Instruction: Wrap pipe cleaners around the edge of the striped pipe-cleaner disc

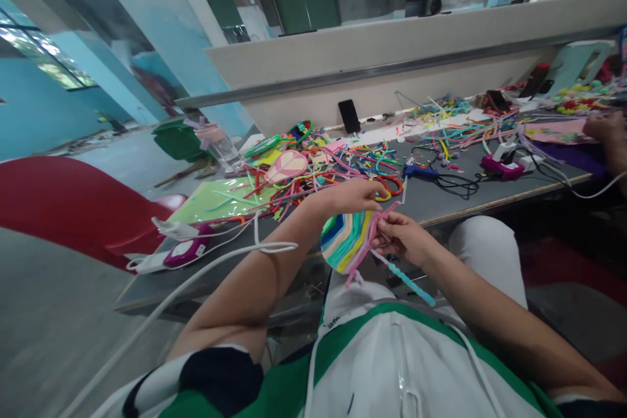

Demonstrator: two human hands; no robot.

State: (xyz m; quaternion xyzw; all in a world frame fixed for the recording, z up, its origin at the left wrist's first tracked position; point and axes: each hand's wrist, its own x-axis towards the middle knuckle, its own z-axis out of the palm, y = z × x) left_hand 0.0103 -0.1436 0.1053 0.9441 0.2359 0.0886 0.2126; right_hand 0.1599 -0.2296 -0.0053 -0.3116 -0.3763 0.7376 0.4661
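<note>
My left hand (350, 197) is closed on the top edge of a round piece made of striped pipe cleaners (345, 240) in blue, green, yellow and pink, held over my lap at the table's front edge. My right hand (402, 235) pinches a pink pipe cleaner (368, 236) against the piece's right rim. A light blue pipe cleaner (409, 283) hangs down below my right hand.
The grey table (441, 199) carries a heap of coloured pipe cleaners (323, 170), a blue glue gun (420, 172), a pink glue gun (499, 166), a phone (349, 115) and a purple device (186, 251). Another person's hand (605, 130) rests at far right. A red chair (73, 206) stands left.
</note>
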